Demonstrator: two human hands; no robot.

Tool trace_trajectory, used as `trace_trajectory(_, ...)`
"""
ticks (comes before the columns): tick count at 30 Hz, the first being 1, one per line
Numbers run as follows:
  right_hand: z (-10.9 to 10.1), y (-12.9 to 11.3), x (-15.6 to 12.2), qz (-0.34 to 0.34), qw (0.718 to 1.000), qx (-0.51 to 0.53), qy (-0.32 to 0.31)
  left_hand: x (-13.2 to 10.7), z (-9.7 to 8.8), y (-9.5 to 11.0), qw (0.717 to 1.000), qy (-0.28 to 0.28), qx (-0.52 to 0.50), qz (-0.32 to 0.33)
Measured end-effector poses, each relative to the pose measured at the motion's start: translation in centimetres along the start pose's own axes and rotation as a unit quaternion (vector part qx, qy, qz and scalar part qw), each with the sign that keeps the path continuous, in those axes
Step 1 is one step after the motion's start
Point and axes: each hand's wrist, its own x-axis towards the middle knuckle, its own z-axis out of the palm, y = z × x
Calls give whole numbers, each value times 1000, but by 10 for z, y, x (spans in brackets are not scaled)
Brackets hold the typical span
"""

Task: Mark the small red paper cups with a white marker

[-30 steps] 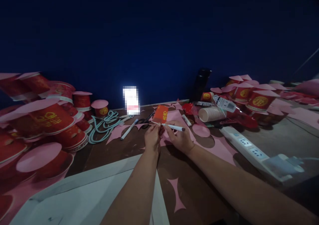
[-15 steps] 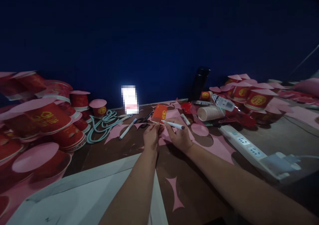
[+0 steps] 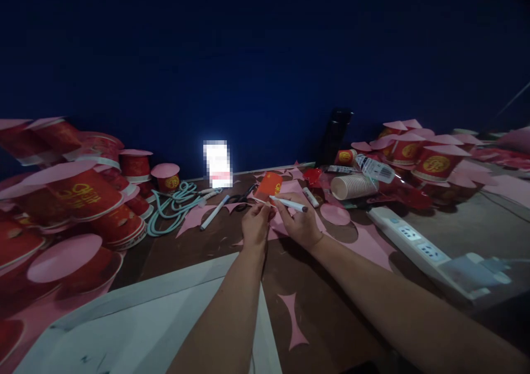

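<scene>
My left hand (image 3: 255, 225) is closed, its fingers pinching the near, white-edged rim of a red paper cup (image 3: 270, 184) with gold lettering. My right hand (image 3: 301, 225) grips a white marker pen (image 3: 290, 203) between thumb and fingers. The pen's dark end points right and its tip lies at the cup's rim; whether it touches is too small to tell. Pink paper with cut-out shapes (image 3: 290, 191) lies beneath and behind the cup. Left of my left hand are black scissors (image 3: 242, 199) and a second white marker (image 3: 214, 212).
Red cups topped with pink paper discs crowd the left (image 3: 85, 194) and right (image 3: 441, 161). A teal cord (image 3: 165, 222), a lit screen (image 3: 217, 164), a stack of white cups (image 3: 351, 187), a dark bottle (image 3: 334, 136), a power strip (image 3: 414, 241) and a white board (image 3: 165, 313) surround my hands.
The whole view has shifted slightly, so things sit a little farther right. Both hands keep their grips, and the cup and pen stay almost in place between them.
</scene>
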Motion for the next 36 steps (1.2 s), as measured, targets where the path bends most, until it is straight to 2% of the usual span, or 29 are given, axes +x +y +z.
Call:
trace_trajectory(3,0,-1,0,2,1000,-3,-11,-3,1,4,999,11,33,13)
trace_trajectory(8,-1,-3,1,-11,1000,-15,2,0,-1,0,999,-5,30,24)
trace_trajectory(13,-2,-5,1,-4,1000,-15,-13,-1,-2,0,997,17,68,40)
trace_trajectory(18,-2,-4,3,-16,1000,3,0,-4,-1,3,994,7,99,37)
trace_trajectory(22,-2,-5,3,-3,1000,-1,-9,-4,-3,5,986,4,154,63)
trace_trajectory(29,-1,-6,2,-1,1000,-5,-4,-4,-5,5,979,2,185,85)
trace_trajectory(32,-1,-5,2,2,1000,-5,-9,-2,-6,2,980,-7,176,87)
trace_trajectory(36,-1,-6,3,-3,1000,1,-5,0,-5,-4,994,-22,92,53)
